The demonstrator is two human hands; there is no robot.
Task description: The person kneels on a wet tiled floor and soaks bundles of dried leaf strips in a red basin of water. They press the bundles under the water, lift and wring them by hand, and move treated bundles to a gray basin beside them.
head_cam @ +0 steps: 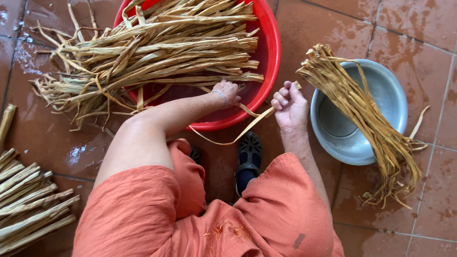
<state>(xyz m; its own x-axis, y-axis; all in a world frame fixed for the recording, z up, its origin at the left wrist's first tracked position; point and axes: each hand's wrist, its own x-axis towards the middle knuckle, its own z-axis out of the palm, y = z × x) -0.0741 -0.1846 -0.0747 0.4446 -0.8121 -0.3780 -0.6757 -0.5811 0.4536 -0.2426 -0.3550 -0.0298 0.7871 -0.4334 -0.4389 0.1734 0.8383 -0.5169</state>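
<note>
We log the right hand (pixel 289 105) as a closed fist gripping 1 long flat tan dried-plant strip (pixel 247 124), which runs across to the left hand (pixel 227 91), its fingers pinched on the strip at the round red plastic basin (pixel 269 52). The basin carries a pile of dried strips (pixel 157 47). A split bundle (pixel 362 114) lies across the grey metal bowl (pixel 390 95) on the wet tiled floor (pixel 419 28).

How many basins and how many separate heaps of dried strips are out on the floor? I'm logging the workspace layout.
Red plastic basins: 1
Grey metal basins: 1
Heaps of dried strips: 3 (one across the red basin, one across the metal basin, one on the tiles at lower left)
Total: 5
The left hand and right hand hold one loose strip between them.
</note>
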